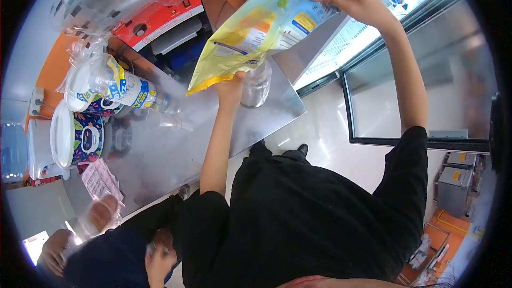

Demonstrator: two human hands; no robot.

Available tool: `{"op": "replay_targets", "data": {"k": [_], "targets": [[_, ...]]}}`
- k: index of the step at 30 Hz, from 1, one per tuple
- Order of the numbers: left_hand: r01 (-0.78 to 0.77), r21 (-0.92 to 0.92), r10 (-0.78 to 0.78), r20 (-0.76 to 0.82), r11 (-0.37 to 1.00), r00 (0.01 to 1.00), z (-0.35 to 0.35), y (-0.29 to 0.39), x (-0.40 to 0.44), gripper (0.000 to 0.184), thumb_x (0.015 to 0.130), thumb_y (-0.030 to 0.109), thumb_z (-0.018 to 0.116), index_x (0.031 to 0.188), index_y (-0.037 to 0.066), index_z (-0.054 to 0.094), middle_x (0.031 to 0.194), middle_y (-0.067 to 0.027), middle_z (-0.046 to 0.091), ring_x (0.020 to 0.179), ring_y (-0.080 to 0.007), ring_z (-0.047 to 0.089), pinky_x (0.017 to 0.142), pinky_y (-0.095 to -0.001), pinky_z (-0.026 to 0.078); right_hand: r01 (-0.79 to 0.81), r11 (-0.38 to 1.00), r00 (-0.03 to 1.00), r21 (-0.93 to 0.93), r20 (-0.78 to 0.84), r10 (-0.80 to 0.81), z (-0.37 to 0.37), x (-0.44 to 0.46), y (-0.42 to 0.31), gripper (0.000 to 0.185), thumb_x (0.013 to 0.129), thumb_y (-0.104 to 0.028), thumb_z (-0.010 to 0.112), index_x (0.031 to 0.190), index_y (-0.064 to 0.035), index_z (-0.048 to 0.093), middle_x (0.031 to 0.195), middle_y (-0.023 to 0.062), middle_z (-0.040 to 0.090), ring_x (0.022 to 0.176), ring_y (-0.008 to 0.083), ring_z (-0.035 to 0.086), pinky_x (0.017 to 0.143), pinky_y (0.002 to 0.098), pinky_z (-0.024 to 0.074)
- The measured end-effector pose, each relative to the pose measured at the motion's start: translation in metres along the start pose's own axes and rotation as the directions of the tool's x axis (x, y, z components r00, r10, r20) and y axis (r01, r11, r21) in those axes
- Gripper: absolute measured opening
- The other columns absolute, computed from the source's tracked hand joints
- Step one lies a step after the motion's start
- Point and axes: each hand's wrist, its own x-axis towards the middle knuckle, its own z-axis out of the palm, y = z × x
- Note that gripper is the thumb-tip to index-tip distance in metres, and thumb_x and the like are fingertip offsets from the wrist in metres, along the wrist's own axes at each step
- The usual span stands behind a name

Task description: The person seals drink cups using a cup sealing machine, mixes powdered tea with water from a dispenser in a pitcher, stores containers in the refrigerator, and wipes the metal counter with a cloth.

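Holding one bag (250,34) up with two hands beside one table (176,154).

Pinching the bag's dark end with the right hand (352,1), between thumb and fingers; grasping its lower edge with the left hand (230,88), showing only a thumb, with other fingers hidden. Pointing yellow end toward the lower left and dark end toward the upper right, on a slanting long axis. Just below the bag, partly covered by it: one clear jar (257,88). Left of the bag: two patterned pots (80,136) and one red box (173,10). Farther below left of the bag: pink papers (100,178) and another person's blurred hand (104,211). Below the bag, shiny metal on the table; right of it, one glass door (453,88) and pale floor (322,128).
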Motion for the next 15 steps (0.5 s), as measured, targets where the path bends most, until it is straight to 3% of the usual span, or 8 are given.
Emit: {"op": "replay_targets", "data": {"k": [5, 9, 12, 15], "targets": [[-0.064, -0.262, 0.071, 0.018, 0.963, 0.997, 0.008, -0.008, 0.002, 0.065, 0.064, 0.036, 0.073, 0.11, 0.0, 0.042, 0.108, -0.0055, 0.05, 0.099, -0.0157, 0.047, 0.087, -0.0286, 0.037, -0.057, 0.995, 0.998, -0.088, 0.031, 0.059, -0.004, 0.001, -0.004, 0.02, 0.081, -0.022, 0.056, 0.083, -0.0017, 0.059, 0.066, 0.0007, 0.054, 0.056, 0.0056, 0.047, 0.049, 0.0197, 0.0395], [-0.001, -0.116, -0.005, -0.055, 0.993, 0.998, 0.007, 0.004, -0.002, 0.07, 0.063, 0.038, 0.073, 0.112, 0.0, 0.039, 0.107, -0.0057, 0.05, 0.099, -0.0156, 0.047, 0.087, -0.0288, 0.037, -0.107, 0.99, 0.993, -0.089, 0.038, 0.111, -0.002, 0.0, -0.007, 0.022, 0.081, -0.024, 0.056, 0.082, -0.0021, 0.059, 0.062, 0.0005, 0.05, 0.053, 0.0053, 0.044, 0.047, 0.0191, 0.0361], [-0.049, -0.115, 0.04, -0.081, 0.992, 0.996, 0.008, -0.005, 0.0, 0.073, 0.062, 0.04, 0.072, 0.112, -0.001, 0.039, 0.106, -0.0057, 0.05, 0.097, -0.0153, 0.048, 0.087, -0.0286, 0.037, -0.124, 0.987, 0.99, -0.105, 0.052, 0.13, 0.001, 0.0, -0.012, 0.022, 0.082, -0.024, 0.055, 0.08, -0.0022, 0.058, 0.058, 0.0006, 0.047, 0.051, 0.0059, 0.041, 0.045, 0.0204, 0.0341], [-0.01, -0.115, 0.0, -0.08, 0.993, 0.997, 0.007, -0.004, 0.003, 0.073, 0.062, 0.043, 0.072, 0.111, -0.001, 0.04, 0.106, -0.0056, 0.05, 0.096, -0.0148, 0.048, 0.085, -0.0284, 0.037, -0.078, 0.996, 0.996, -0.045, -0.043, 0.076, -0.004, -0.004, -0.006, 0.022, 0.082, -0.024, 0.055, 0.079, -0.0021, 0.058, 0.057, 0.0011, 0.046, 0.05, 0.0073, 0.039, 0.044, 0.0222, 0.0324]]}}
